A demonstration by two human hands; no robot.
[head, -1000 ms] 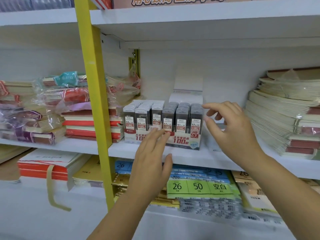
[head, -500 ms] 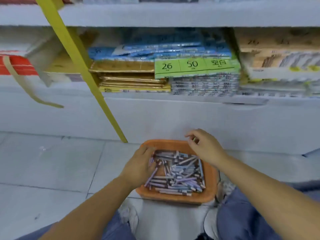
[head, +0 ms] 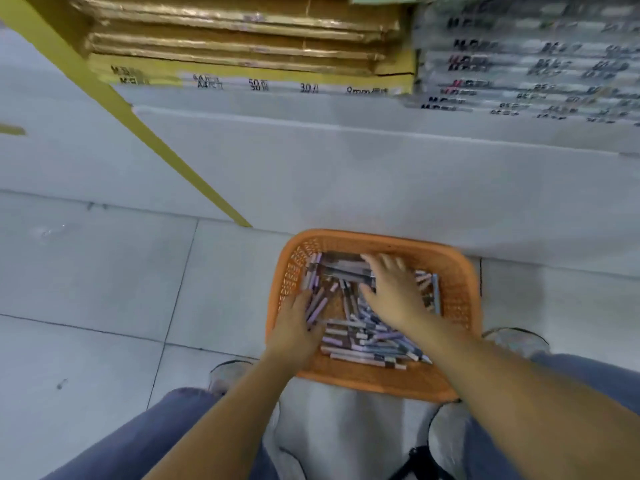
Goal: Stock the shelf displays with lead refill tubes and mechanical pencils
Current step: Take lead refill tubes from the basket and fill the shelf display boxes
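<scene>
An orange mesh basket stands on the floor between my feet, filled with a loose heap of purple and grey lead refill tubes. My left hand is inside the basket's left side, its fingers curled round a few purple tubes that stick out past them. My right hand lies over the middle of the heap. Its fingers are spread and fairly straight, reaching toward the far wall and touching the tubes. The picture is blurred by motion.
A white shelf base rises just behind the basket, with a yellow upright slanting down to the floor. Stacked gold packs and grey packs fill the lowest shelf. Grey floor tiles spread to the left.
My view dropped from the shelf display down to the basket on the floor. Both hands came down into the basket, and the right hand moved from its far rim onto the tubes.
</scene>
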